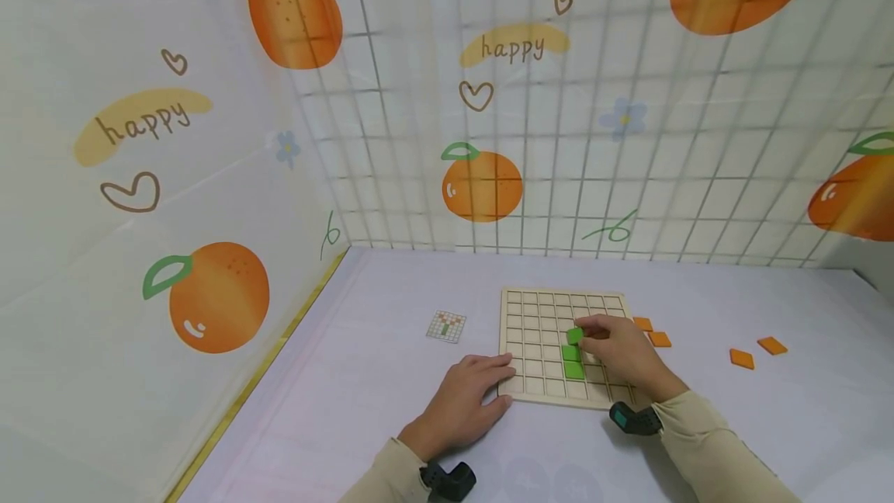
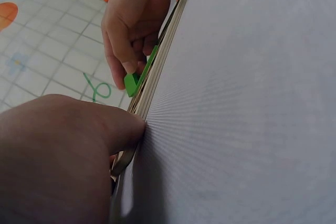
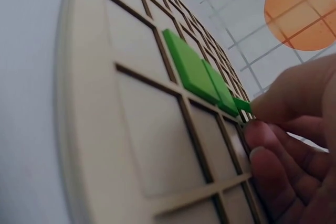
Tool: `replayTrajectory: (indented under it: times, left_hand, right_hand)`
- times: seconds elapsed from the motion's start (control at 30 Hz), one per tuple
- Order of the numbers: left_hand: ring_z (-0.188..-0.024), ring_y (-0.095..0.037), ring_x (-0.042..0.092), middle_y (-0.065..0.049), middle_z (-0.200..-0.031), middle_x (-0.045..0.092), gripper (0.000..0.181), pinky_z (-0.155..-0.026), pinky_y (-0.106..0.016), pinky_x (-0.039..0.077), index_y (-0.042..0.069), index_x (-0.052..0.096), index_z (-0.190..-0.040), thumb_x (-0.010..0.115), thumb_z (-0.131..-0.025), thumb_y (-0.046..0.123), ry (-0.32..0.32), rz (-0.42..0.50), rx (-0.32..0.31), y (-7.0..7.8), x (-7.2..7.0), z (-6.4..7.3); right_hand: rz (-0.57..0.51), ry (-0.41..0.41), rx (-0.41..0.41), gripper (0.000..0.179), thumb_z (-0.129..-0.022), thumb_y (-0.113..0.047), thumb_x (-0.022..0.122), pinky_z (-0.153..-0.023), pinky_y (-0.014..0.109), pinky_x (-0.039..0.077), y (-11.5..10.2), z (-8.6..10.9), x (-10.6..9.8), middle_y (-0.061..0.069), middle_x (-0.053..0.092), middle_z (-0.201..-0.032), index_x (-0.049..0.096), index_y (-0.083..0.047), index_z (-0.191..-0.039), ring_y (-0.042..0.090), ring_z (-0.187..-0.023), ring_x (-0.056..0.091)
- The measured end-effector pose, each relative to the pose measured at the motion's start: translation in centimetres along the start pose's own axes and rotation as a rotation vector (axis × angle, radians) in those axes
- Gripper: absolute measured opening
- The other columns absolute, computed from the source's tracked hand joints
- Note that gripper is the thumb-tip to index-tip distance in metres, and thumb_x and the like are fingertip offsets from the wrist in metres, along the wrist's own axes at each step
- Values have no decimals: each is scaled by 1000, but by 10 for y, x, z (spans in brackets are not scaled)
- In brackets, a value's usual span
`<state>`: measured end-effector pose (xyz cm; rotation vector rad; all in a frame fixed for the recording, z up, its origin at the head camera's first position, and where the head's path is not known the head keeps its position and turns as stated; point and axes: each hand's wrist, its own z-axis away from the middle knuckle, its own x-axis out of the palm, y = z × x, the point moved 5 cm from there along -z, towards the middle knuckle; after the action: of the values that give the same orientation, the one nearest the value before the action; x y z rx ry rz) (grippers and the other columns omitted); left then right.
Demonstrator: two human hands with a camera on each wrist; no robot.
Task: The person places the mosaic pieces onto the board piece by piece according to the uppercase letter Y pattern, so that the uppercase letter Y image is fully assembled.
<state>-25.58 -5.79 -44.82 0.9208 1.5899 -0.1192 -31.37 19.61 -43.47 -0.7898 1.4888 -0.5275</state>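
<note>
A wooden grid board (image 1: 534, 348) lies on the table, with two green tiles (image 1: 573, 369) set in neighbouring cells of one column. My right hand (image 1: 625, 352) pinches another green square tile (image 1: 575, 335) between thumb and fingers, just beyond those two. In the left wrist view this held tile (image 2: 131, 84) tilts up from the board. My left hand (image 1: 464, 402) rests at the board's left edge, fingertips on the rim and thumb by the near corner. The right wrist view shows the set tiles (image 3: 191, 72) close up; the fingers partly hide the held tile.
A small pattern card (image 1: 446, 326) with a coloured grid lies left of the board. Several orange tiles lie to the right, two near the board's edge (image 1: 660, 339) and two farther off (image 1: 742, 359). A printed curtain (image 1: 398, 177) stands behind and at the left.
</note>
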Motion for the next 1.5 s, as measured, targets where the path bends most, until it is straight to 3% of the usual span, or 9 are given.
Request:
replayTrajectory:
  times: [0.17,0.67,1.27,1.5]
  left_hand:
    - [-131,-16,47,6,-149,51,40,-106,-44,40,16,64,-136,59,-98,29,0,3,-4,-1,1,0]
    - [-131,-16,48,6,-149,51,39,-106,-44,40,16,65,-135,60,-98,29,13,-4,3,-1,1,0]
    - [-132,-16,47,6,-149,51,40,-107,-43,40,16,64,-135,60,-98,29,9,-5,-3,-1,1,1]
    - [-131,-16,48,6,-148,52,40,-106,-43,40,15,65,-135,60,-98,29,12,-8,4,0,0,1]
  right_hand:
    - [-4,-11,-1,38,-92,-13,69,-86,46,53,0,0,0,9,70,-112,66,-2,-129,27,-103,65]
    - [27,-36,-20,38,-91,-16,70,-80,38,52,2,-6,0,6,70,-110,68,-3,-127,23,-100,64]
    - [63,-38,-30,38,-90,-15,70,-83,43,53,2,-10,2,5,70,-106,68,-3,-126,22,-98,64]
    - [49,-44,-21,38,-90,-14,70,-82,39,53,2,-10,2,5,70,-107,68,-2,-126,22,-98,64]
